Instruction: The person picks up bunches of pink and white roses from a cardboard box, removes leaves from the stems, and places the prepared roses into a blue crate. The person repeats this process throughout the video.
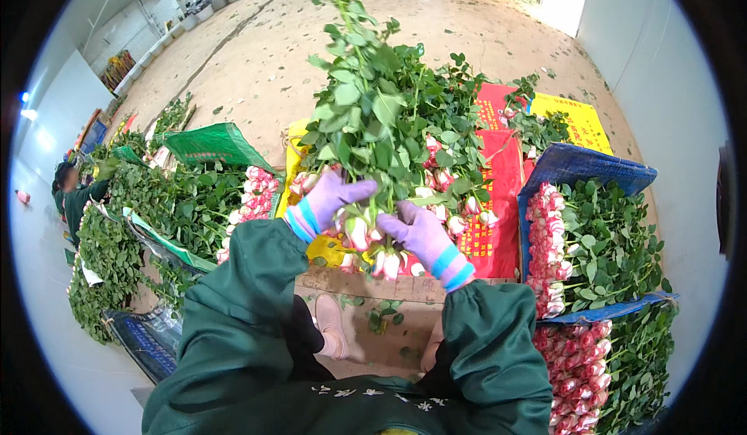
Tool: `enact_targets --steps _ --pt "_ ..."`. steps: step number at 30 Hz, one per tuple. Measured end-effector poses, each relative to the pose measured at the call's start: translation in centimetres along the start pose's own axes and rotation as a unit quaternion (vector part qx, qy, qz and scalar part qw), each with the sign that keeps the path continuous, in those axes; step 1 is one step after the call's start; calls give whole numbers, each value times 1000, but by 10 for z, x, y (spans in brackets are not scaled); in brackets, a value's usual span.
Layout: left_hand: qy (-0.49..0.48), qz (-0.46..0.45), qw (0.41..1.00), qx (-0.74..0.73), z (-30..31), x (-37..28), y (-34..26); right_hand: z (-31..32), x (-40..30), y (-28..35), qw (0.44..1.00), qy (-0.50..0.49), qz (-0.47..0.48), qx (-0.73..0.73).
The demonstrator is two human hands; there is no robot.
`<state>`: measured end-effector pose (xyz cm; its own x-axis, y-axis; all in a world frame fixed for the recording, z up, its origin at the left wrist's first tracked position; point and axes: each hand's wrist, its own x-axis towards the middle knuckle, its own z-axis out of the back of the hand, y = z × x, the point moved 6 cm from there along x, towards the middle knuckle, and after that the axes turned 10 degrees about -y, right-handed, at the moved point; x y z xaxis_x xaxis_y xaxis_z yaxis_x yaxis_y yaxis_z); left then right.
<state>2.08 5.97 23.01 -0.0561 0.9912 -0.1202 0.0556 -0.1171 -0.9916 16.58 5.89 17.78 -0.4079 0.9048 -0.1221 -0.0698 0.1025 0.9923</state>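
Note:
A bunch of white roses with pink edges [357, 234] is raised before me, its blooms towards me and its leafy stems [362, 96] pointing away. My left hand [335, 198], in a purple glove with a striped cuff, grips the bunch from the left, thumb across the stems. From the right, my right hand [421, 233], gloved alike, closes around the stems just behind the blooms. Some fingertips are hidden by leaves and flowers. Under the hands, more loose roses [443, 179] lie on red sheeting [502, 201] and yellow sheeting [295, 143].
At right, blue wrappers [583, 160] hold packed rose rows [547, 248]. To the left stand rose bundles [257, 187] with a green wrapper [216, 146]. A co-worker [81, 198] is at the far left. Fallen leaves [385, 315] lie by my boots [331, 324].

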Motion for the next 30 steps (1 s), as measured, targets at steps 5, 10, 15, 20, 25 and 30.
enact_targets --steps 5,10,15,20,25,30 --pt "-67 10 993 93 37 4 26 -7 -7 0 989 17 -75 123" --pt "-93 27 994 -57 78 18 37 10 -16 7 992 -13 -71 103" --pt "-249 33 810 530 151 41 47 24 -21 8 996 -37 -58 64" --pt "-356 80 701 613 209 7 41 56 -27 9 995 -78 -55 -38" --pt "-413 99 663 616 240 -22 13 77 -33 17 994 -97 -36 31" --pt "-422 41 727 540 231 -34 25 58 -5 15 988 -155 -18 -25"
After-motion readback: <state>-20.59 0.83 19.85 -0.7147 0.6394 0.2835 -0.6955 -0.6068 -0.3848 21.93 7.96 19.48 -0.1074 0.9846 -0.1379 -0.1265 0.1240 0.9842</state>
